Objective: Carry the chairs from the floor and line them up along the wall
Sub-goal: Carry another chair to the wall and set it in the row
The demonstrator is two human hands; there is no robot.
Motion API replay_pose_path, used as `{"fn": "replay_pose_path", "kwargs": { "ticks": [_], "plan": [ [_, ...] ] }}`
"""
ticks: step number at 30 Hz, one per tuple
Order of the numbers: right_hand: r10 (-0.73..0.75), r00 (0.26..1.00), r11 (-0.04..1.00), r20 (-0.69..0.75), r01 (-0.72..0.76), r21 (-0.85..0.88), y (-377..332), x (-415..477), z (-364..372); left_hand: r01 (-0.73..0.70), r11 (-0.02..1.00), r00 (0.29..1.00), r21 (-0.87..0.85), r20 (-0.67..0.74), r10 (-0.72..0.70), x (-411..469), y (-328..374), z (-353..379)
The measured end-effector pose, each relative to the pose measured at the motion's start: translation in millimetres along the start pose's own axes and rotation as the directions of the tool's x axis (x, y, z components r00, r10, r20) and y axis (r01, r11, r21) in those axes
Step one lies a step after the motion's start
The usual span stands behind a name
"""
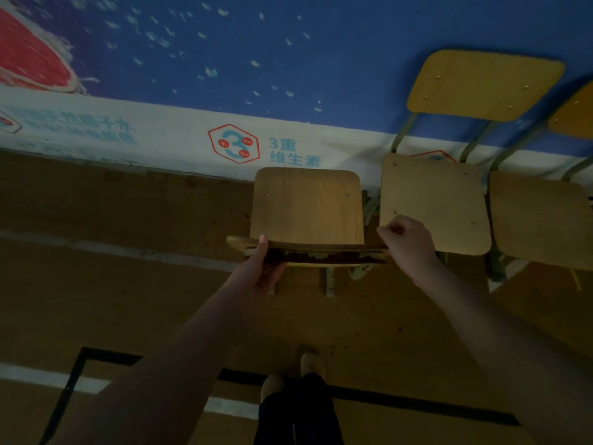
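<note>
A wooden chair [306, 205] with pale green metal legs sits in front of me, its backrest toward the wall and its seat edge toward me. My left hand [261, 268] grips the left front edge of its seat, thumb on top. My right hand [406, 244] is curled around the seat's right front corner. Just to the right, a second wooden chair [433, 200] stands against the wall, its backrest [481, 85] high against the blue banner. A third chair [542, 220] stands beside that one at the right edge.
A blue and white printed banner [237, 142] covers the wall ahead. The brown floor [128, 203] carries white and black painted lines [154, 255]. My feet [298, 377] show at the bottom. Open floor lies to the left of the held chair.
</note>
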State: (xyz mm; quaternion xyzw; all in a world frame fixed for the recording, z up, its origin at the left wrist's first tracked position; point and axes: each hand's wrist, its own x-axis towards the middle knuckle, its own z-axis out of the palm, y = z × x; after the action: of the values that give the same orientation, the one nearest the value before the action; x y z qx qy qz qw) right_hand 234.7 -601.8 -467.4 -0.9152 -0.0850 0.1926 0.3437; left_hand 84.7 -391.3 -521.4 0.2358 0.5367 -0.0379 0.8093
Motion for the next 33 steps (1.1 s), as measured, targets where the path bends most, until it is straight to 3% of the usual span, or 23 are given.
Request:
{"fn": "replay_pose_path", "kwargs": {
  "ticks": [2,5,9,12,16,18,24,29,33],
  "plan": [
    [-0.087,0.989,0.971,0.116,0.11,-0.213,-0.3,2.4,2.3,0.002,0.999,1.0,0.038,-0.005,-0.002,-2.4,2.0,1.4],
    [-0.014,0.939,0.893,0.342,0.166,-0.419,-4.4,4.6,3.2,-0.023,0.988,0.999,0.152,-0.03,0.028,-7.1,9.7,-1.7],
    [-0.023,0.876,0.908,0.482,0.22,-0.356,-33.1,-2.2,10.5,-0.112,0.948,0.986,0.297,-0.088,0.144,-8.6,43.0,-23.7],
    [-0.039,0.831,0.943,0.556,0.214,-0.254,-56.5,-10.1,36.3,-0.187,0.933,0.958,0.306,-0.153,0.242,-11.5,80.9,-50.1],
    [0.07,0.736,0.998,0.673,-0.046,-0.053,-67.4,-18.5,66.7,-0.222,0.917,0.922,0.331,-0.235,0.307,-8.2,113.2,-88.9],
    [0.088,0.707,0.996,0.701,-0.084,-0.04,-69.2,-16.2,74.1,-0.223,0.908,0.925,0.355,-0.218,0.312,-2.6,121.3,-98.1],
    [0.138,0.613,0.967,0.778,0.086,-0.239,-81.1,-10.6,90.6,-0.236,0.906,0.924,0.35,-0.207,0.321,-6.0,125.3,-96.4],
    [0.155,0.582,0.931,0.798,0.183,-0.314,-87.2,5.1,92.7,-0.207,0.916,0.93,0.344,-0.222,0.294,-15.1,117.9,-96.1],
    [0.083,0.592,0.893,0.801,0.312,-0.323,-87.6,31.2,90.7,-0.239,0.938,0.93,0.252,-0.218,0.295,-19.8,99.0,-88.5]
  ]
}}
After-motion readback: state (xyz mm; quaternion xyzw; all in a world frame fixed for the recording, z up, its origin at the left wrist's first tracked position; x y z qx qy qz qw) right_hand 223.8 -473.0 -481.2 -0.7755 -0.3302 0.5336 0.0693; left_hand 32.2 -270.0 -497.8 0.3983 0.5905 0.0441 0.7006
